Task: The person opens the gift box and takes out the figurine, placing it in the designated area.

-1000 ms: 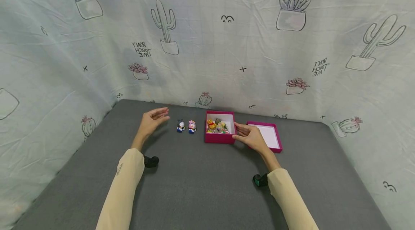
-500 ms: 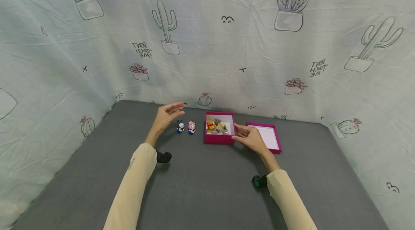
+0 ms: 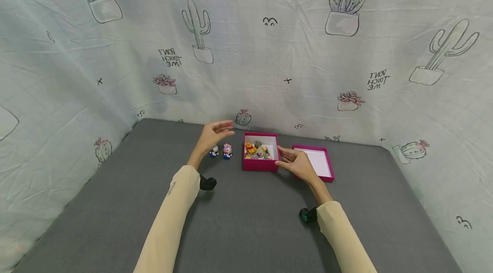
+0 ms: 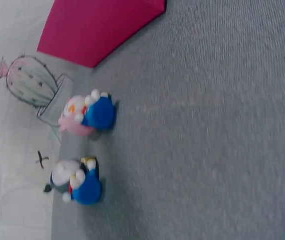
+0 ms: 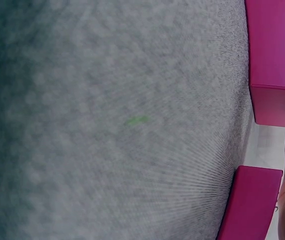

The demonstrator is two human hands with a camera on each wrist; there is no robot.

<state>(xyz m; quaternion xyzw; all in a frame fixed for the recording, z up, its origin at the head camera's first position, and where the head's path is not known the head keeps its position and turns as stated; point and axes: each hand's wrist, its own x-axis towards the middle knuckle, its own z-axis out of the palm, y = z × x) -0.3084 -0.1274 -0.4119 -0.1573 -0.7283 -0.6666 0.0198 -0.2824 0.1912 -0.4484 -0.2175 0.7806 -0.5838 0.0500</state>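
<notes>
My left hand [image 3: 215,135] hovers beside and above two small toy figurines, fingers extended and holding nothing. One figurine [image 3: 214,151] has a white face and a blue base; the other [image 3: 227,150] has pink on its head and a blue base. Both stand side by side in the left wrist view, where only a sliver of my hand shows at the left edge. To their right sits a magenta box [image 3: 259,165] with several small figures [image 3: 257,150] inside, one yellow and red. My right hand [image 3: 296,164] touches the box's right side with fairly straight fingers and thumb.
Behind my right hand lies the box's lid [image 3: 320,161], its white inside facing up. Everything sits on a grey cloth-covered table [image 3: 246,221]. A pale curtain [image 3: 239,50] printed with cacti hangs behind and at the sides.
My left hand has moved right, from left of the two figurines to above them and toward the box. My right hand stays at the box, which has not visibly moved.
</notes>
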